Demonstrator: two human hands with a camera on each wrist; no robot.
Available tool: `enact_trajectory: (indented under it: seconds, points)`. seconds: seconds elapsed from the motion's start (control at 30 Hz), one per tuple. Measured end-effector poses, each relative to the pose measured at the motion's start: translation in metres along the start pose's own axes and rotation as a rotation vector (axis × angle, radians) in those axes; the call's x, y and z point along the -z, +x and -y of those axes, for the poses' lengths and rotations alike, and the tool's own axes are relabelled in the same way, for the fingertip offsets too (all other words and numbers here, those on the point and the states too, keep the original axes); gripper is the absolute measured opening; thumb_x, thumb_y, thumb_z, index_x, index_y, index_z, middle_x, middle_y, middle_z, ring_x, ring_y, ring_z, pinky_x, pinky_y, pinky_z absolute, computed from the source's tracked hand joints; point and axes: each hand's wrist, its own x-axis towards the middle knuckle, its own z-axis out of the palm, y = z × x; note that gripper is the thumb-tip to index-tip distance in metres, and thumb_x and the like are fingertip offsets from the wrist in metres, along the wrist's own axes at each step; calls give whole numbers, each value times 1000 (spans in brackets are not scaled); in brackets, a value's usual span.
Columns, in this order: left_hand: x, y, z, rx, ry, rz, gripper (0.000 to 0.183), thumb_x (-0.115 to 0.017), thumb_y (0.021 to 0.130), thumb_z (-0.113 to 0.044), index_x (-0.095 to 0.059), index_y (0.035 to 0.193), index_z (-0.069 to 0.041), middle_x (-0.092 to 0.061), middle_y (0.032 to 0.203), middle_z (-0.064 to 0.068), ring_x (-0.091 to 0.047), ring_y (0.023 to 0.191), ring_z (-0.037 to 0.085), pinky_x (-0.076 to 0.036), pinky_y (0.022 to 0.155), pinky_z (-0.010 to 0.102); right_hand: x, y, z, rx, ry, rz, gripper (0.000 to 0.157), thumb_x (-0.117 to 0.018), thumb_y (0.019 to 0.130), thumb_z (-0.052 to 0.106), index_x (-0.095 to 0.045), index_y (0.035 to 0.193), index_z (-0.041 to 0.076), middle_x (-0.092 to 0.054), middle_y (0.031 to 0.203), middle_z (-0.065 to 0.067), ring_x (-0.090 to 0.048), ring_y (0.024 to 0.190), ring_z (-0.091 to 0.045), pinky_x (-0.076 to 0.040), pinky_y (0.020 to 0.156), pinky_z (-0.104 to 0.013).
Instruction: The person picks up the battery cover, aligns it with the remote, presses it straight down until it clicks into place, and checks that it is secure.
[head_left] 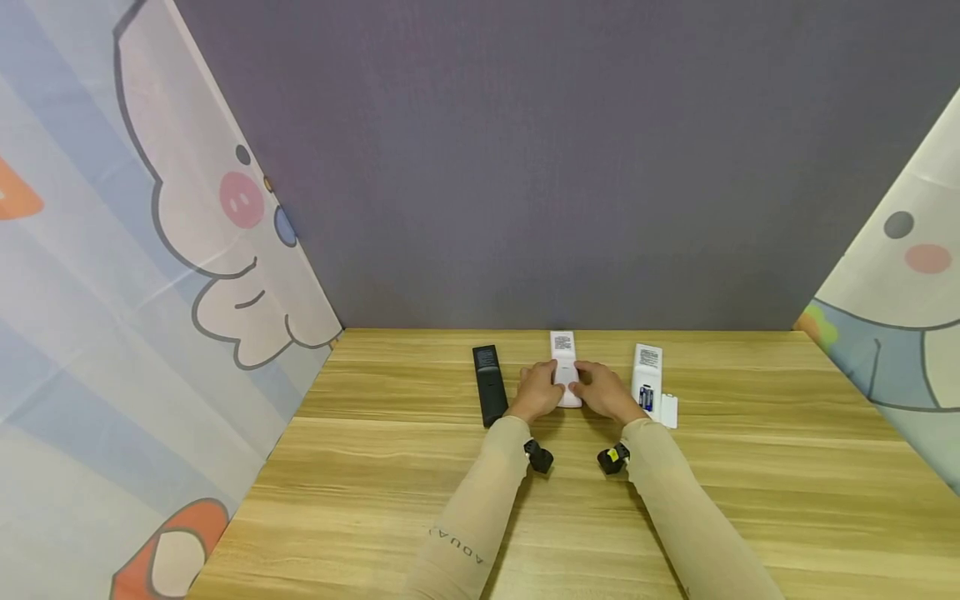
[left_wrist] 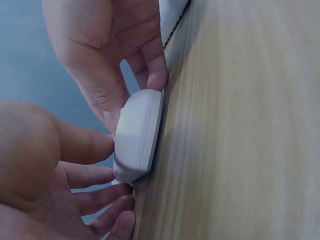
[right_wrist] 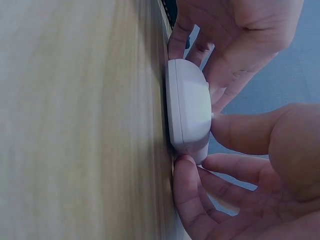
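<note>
A white remote control (head_left: 565, 343) lies back side up on the table between both hands, its printed label toward the far edge. My left hand (head_left: 538, 390) grips its left side, thumb on the upper face and fingers along the edge. From the other side my right hand (head_left: 602, 390) holds it the same way. Both wrist views show the rounded near end of the remote (left_wrist: 136, 135) low against the tabletop, with the thumbs on its back. Whether its battery cover is fully seated cannot be made out.
Left of the hands lies a black remote (head_left: 491, 387), back up. To the right is another white remote (head_left: 648, 360), its battery compartment uncovered and batteries (head_left: 646, 398) showing. A loose white battery cover (head_left: 669, 411) lies beside it. A grey panel (head_left: 525, 167) stands behind the wooden table (head_left: 375, 500).
</note>
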Motion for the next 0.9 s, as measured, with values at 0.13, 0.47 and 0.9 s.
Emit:
enact_trajectory:
  seconds: [0.13,0.47,0.9]
  points:
    - [0,-1,-1,9,1,1,53,-57,102,-12,-46,153,-4,-52,152,14,-44,132,32,-41,112,49,0,0,-1,-7,14,2,55,-58,102,16,-44,151,-4,-38,156,-34,-32,146,-54,-28,119,-65]
    - [1,-3,-4,14,17,-5,52,-55,101,-11,-47,152,-4,-50,154,14,-44,132,33,-40,113,50,0,-1,-2,-9,54,16,58,-57,102,20,-41,153,-3,-38,157,-32,-31,147,-54,-28,119,-66]
    - [2,0,-9,-46,-116,-220,34,-67,94,-7,-71,128,-8,-66,127,17,-55,120,38,-49,101,49,25,-9,7,1,134,16,46,-56,105,22,-53,142,-4,-60,136,-27,-63,117,-39,-53,96,-52]
